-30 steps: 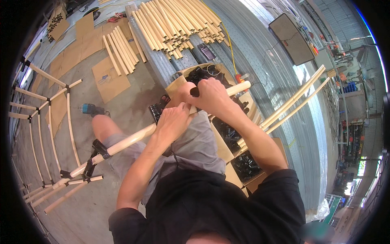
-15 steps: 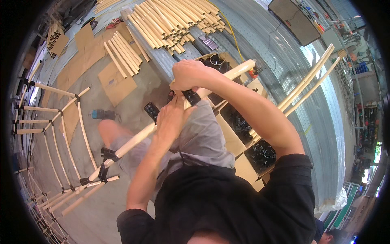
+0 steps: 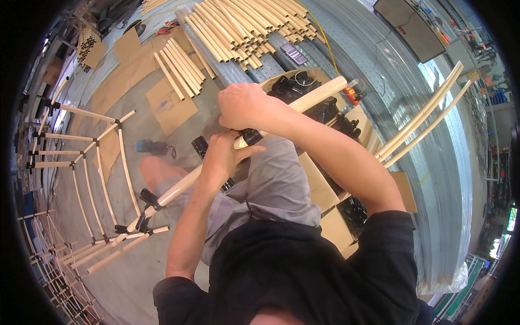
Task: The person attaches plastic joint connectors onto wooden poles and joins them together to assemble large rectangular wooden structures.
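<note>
A long cream-coloured pipe (image 3: 180, 185) runs slantwise across my lap, its far end up at the right. My left hand (image 3: 218, 158) is wrapped round its middle, thumb stretched along it. Just beyond that thumb a black pipe connector (image 3: 249, 137) sits on the pipe. My right hand (image 3: 242, 106) is closed in a fist directly above this connector; whatever its fingers hold is hidden. Another black connector (image 3: 200, 146) sticks out beside my left hand. Nearer the pipe's lower left end is a further black connector (image 3: 149, 199).
Cardboard boxes of black connectors (image 3: 319, 105) stand to my right. Many cut pipes (image 3: 233, 32) lie stacked ahead. An assembled pipe frame (image 3: 97, 157) stands on the left, with a blue-and-black power drill (image 3: 151, 147) on the floor. Slender pipes (image 3: 428, 116) jut up at right.
The view has swung slightly, so the surroundings appear farther right. My right fist has turned over the connector, and my left hand has slid slightly away from it. The pipe remains across my lap.
</note>
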Tool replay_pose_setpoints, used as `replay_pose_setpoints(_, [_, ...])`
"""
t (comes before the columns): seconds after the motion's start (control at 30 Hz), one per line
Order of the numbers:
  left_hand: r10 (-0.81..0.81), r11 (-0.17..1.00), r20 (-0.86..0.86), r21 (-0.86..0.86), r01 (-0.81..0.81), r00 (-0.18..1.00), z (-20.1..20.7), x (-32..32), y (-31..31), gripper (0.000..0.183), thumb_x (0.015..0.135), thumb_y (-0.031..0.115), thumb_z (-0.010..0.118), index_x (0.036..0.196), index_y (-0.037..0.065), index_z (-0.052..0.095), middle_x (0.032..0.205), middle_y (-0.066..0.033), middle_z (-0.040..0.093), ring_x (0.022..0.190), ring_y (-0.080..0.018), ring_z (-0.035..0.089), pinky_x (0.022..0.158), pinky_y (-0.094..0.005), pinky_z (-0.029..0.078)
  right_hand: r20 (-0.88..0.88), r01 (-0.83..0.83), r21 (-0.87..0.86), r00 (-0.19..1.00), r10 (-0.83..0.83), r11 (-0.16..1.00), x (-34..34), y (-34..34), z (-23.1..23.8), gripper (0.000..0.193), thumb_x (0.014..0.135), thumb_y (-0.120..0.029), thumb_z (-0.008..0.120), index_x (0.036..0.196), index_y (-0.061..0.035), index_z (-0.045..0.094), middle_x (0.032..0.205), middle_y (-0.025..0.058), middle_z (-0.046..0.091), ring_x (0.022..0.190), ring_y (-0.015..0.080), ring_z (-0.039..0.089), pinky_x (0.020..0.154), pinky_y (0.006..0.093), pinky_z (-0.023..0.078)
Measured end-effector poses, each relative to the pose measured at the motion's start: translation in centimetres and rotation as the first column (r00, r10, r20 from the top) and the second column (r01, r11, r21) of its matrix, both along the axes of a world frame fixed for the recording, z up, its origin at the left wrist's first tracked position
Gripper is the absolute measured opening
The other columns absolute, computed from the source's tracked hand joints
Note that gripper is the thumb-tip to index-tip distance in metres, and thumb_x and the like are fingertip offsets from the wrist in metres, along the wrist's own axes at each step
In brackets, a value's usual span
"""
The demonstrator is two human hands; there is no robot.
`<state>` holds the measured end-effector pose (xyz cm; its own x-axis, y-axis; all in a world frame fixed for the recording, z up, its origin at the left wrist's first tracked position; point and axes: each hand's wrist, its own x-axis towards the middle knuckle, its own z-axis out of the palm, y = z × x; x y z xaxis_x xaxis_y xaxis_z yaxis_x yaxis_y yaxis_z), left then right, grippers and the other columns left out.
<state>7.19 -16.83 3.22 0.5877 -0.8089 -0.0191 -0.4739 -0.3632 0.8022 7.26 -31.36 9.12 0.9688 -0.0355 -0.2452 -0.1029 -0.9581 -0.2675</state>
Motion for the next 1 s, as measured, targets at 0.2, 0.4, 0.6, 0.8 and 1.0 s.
replay_pose_setpoints(0.2, [0.049, 0.998, -0.079, 0.035, -0.047, 0.996, 1.6, 0.0, 0.3, 0.041, 0.078, 0.027, 0.085, 0.102, -0.003, 0.070, 0.089, -0.0190, 0.072, 0.081, -0.0291, 0.071, 0.073, -0.0395, 0.052, -0.049, 0.017, 0.030, 0.999, -0.015, 0.999, 0.7, -0.4, 0.7, 0.028, 0.078, -0.024, 0.065, 0.089, 0.0000, 0.074, 0.089, 0.0187, 0.073, 0.084, 0.0346, 0.073, 0.073, 0.0420, 0.058])
replay_pose_setpoints(0.4, [0.009, 0.996, -0.032, -0.092, -0.012, 0.999, 1.9, -0.5, 1.0, 0.041, 0.081, 0.029, 0.082, 0.106, -0.001, 0.070, 0.088, -0.0203, 0.072, 0.081, -0.0378, 0.069, 0.073, -0.0418, 0.052, -0.070, -0.016, 0.004, 0.997, 0.017, 1.000, 0.5, -0.5, 1.3, 0.033, 0.075, -0.031, 0.073, 0.087, 0.0000, 0.074, 0.087, 0.0179, 0.073, 0.083, 0.0331, 0.073, 0.072, 0.0420, 0.058])
replay_pose_setpoints(0.6, [0.073, 0.997, 0.025, -0.017, -0.073, 0.997, 1.0, -0.4, 0.8, 0.040, 0.082, 0.031, 0.081, 0.103, -0.001, 0.071, 0.087, -0.0194, 0.072, 0.079, -0.0341, 0.070, 0.072, -0.0401, 0.053, 0.009, -0.022, 0.006, 1.000, 0.022, 1.000, 0.5, -0.6, 1.6, 0.035, 0.072, -0.033, 0.075, 0.086, -0.0004, 0.074, 0.086, 0.0181, 0.073, 0.084, 0.0342, 0.073, 0.072, 0.0429, 0.057])
replay_pose_setpoints(0.8, [0.057, 0.994, -0.114, -0.082, -0.066, 0.992, 2.2, -0.4, 0.7, 0.031, 0.084, 0.024, 0.080, 0.099, -0.002, 0.073, 0.080, -0.0142, 0.073, 0.074, -0.0164, 0.069, 0.069, -0.0331, 0.052, -0.049, 0.001, 0.045, 0.999, 0.001, 0.999, 1.0, -1.2, 1.1, 0.040, 0.071, -0.037, 0.075, 0.087, -0.0002, 0.074, 0.088, 0.0187, 0.073, 0.089, 0.0350, 0.072, 0.075, 0.0439, 0.057])
replay_pose_setpoints(1.0, [0.046, 0.997, -0.130, -0.052, -0.054, 0.990, 1.8, 0.1, 1.1, 0.032, 0.084, 0.027, 0.079, 0.097, -0.001, 0.074, 0.075, -0.0124, 0.071, 0.067, -0.0162, 0.065, 0.066, -0.0331, 0.051, 0.082, 0.023, 0.166, 0.996, -0.037, 0.986, -0.3, -2.4, 1.1, 0.060, 0.072, -0.056, 0.078, 0.086, 0.0019, 0.073, 0.080, 0.0167, 0.070, 0.078, 0.0352, 0.069, 0.069, 0.0416, 0.054])
